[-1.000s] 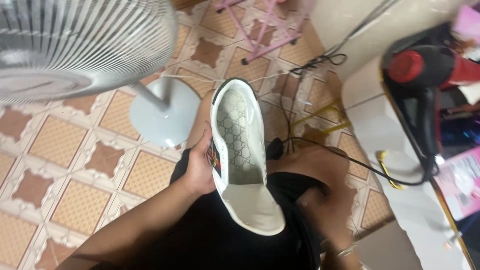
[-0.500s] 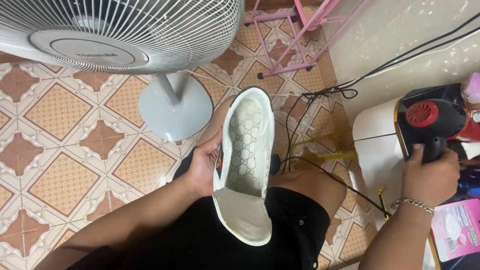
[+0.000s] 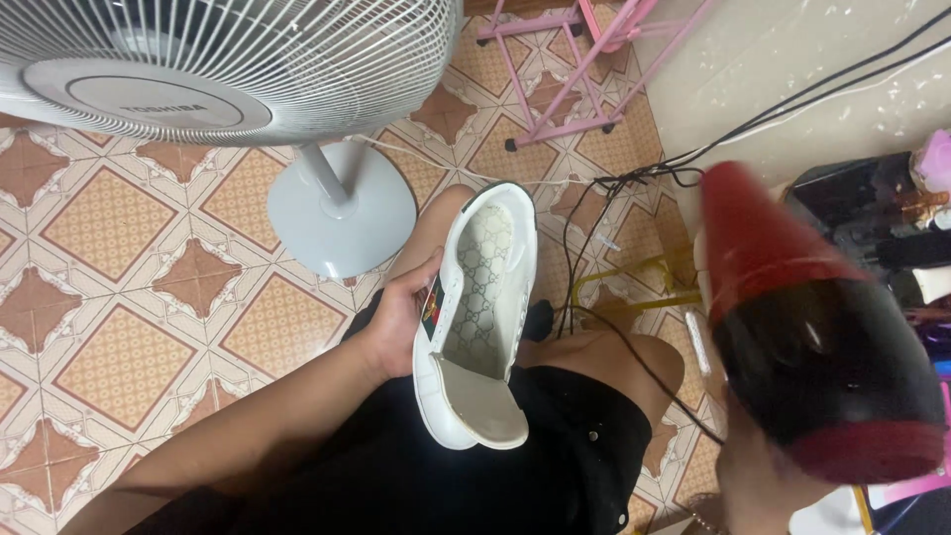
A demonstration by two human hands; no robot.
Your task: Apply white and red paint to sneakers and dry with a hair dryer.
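My left hand (image 3: pixel 401 319) gripping white shoe (image 3: pixel 478 317) by side, holding over lap. My right hand (image 3: pixel 758 485) gripping red-black hair dryer (image 3: pixel 817 347), blurry. Fan (image 3: pixel 228 59) standing near.

The shoe (image 3: pixel 478 327) is white, its insole pale grey-green with a repeating interlocked print, and a green-and-red stripe runs along its side. The dryer (image 3: pixel 817 347) is red at the nose and glossy black on the body, with a red band at the rear. The fan (image 3: pixel 213 69) and its round base are light grey. The floor (image 3: pixel 119 297) has orange and brown diamond tiles edged in cream. The rack (image 3: pixel 584 69) is pink. The shorts (image 3: pixel 466 485) are black.
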